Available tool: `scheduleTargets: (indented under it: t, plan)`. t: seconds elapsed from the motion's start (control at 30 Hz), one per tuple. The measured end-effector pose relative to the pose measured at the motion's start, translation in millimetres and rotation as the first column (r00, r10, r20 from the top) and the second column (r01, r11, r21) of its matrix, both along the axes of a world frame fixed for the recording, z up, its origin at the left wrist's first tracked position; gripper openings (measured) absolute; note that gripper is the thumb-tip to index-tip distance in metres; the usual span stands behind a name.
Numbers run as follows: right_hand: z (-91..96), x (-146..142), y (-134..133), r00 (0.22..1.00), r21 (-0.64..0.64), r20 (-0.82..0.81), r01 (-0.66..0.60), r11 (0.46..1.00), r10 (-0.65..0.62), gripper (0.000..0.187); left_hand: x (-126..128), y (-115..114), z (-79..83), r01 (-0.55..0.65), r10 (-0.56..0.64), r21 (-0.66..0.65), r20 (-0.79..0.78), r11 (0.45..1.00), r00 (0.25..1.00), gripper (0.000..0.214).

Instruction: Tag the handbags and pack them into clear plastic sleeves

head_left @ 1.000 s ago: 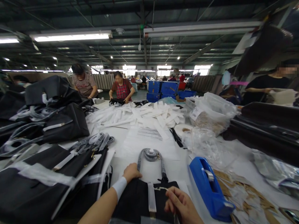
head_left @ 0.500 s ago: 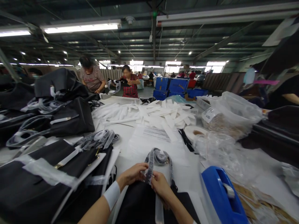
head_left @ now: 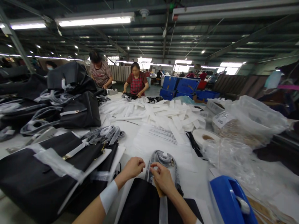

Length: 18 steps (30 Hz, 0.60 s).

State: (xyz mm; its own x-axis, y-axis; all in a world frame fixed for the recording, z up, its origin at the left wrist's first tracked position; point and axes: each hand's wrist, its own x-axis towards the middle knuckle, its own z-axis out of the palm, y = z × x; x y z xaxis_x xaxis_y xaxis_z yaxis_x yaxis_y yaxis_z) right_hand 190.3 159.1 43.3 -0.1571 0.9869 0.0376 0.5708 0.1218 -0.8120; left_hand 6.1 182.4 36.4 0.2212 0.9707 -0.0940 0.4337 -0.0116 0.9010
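**benchwatcher:** ok I'm watching the head cam feed right now, what are you seeing with the hands?

**remote_op:** I'm seeing both of them working on the wrapped handle (head_left: 163, 159) of the black bag (head_left: 142, 205) that's lying right in front of me on the white table (head_left: 130, 132). The left hand (head_left: 133, 168) is curled narrow, fingers folded in, sitting just beside the handle's left side. I can't tell if it's actually gripping anything. The right hand (head_left: 163, 179) is pinching at the handle wrap with thumb and fingertips, so that one is closed on the handle.

**benchwatcher:** and the bag itself?

**remote_op:** It's lying flat at the bottom middle of the view, with the handle arching away from me. A white strip (head_left: 163, 211) is running down its front.

**benchwatcher:** anything else hanging around?

**remote_op:** Plenty. A blue tape dispenser (head_left: 230, 202) is sitting near my right hand. A stack of black bags (head_left: 46, 174) with wrapped straps is piling up on my left. Farther out, a heap of white paper strips (head_left: 163, 113) is covering the middle of the table, with a tape roll (head_left: 205, 137) and clear plastic bags (head_left: 247, 119) to the right. Two people (head_left: 116, 76) are working at the far end, hands down on their own stuff, well apart from mine.
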Motion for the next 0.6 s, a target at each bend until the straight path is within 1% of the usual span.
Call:
scheduleTargets:
  t: [0.1, 0.13, 0.2, 0.3, 0.4, 0.5, 0.6]
  plan:
    - [12.0, -6, 12, 0.991, 0.023, -0.027, -0.133, 0.991, 0.134, 0.023, 3, -4, 14.2, -0.011, 0.007, 0.057, 0.070, 0.998, 0.998, 0.018]
    - [13.5, -7, 14, 0.987, 0.025, -0.037, -0.158, 0.987, 0.158, 0.023, 6, -6, 16.5, -0.011, 0.006, 0.052, 0.103, 0.999, 0.995, 0.020]
    - [13.1, -6, 14, 0.984, 0.023, -0.057, -0.167, 0.986, 0.168, 0.026, 11, -8, 17.0, -0.004, 0.003, 0.005, 0.189, 1.000, 0.982, 0.025]
    - [8.6, -1, 9, 0.988, 0.008, -0.090, -0.126, 0.992, 0.126, 0.030, 18, -9, 9.7, 0.011, 0.020, -0.091, 0.332, 0.996, 0.943, 0.035]
    - [4.4, 3, 2, 0.987, -0.014, -0.137, -0.084, 0.996, 0.081, 0.033, 24, -8, 0.0, -0.005, 0.074, -0.161, 0.428, 0.987, 0.901, 0.041]
    - [-0.4, 3, 0, 0.979, -0.042, -0.199, -0.046, 0.998, 0.037, 0.035, 26, -6, -6.2, -0.016, 0.113, -0.198, 0.488, 0.980, 0.865, 0.042]
    - [-9.7, 3, 4, 0.955, -0.098, -0.296, 0.005, 0.995, -0.034, 0.035, 27, -9, -6.9, -0.002, 0.117, -0.209, 0.541, 0.978, 0.832, 0.037]
